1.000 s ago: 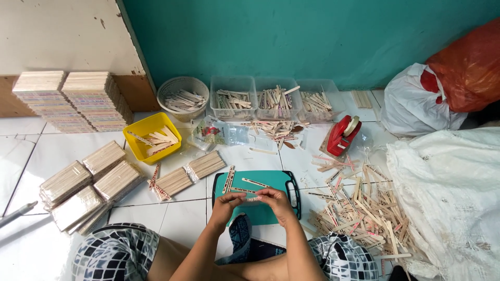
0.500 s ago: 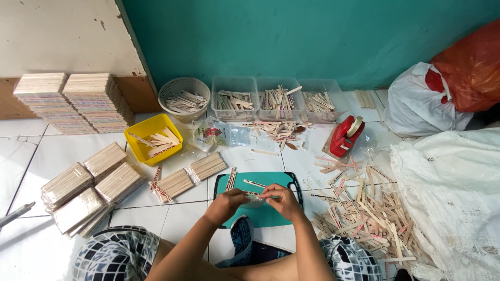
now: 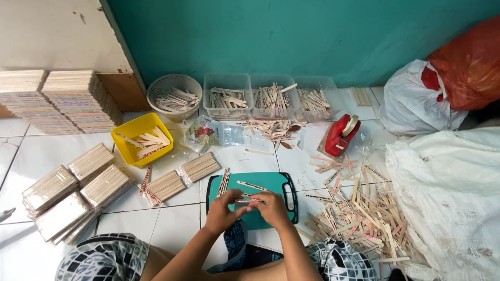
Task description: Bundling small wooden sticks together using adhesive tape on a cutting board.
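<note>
- Since half a second ago the view has shifted: the yellow tub (image 3: 139, 144) and the teal cutting board (image 3: 271, 183) sit a little further left in the picture, and the two hands have drawn closer together over the board.
- The left hand (image 3: 221, 213) has thumb and fingers pinched shut on the left end of a small bundle of wooden sticks (image 3: 245, 199).
- The right hand (image 3: 272, 207) is curled closed on the right end of the same bundle, fingertips almost touching those of the left hand.
- The bundle is held level just above the near part of the cutting board, between the person's knees.
- Loose printed sticks (image 3: 252, 185) lie flat on the far half of the board, apart from the hands.
- A heap of loose sticks (image 3: 359, 211) spreads over the tiles to the right of the board.
- A red tape dispenser (image 3: 339, 136) stands beyond that heap.
- Wrapped stick packs (image 3: 179, 177) lie left of the board.
</note>
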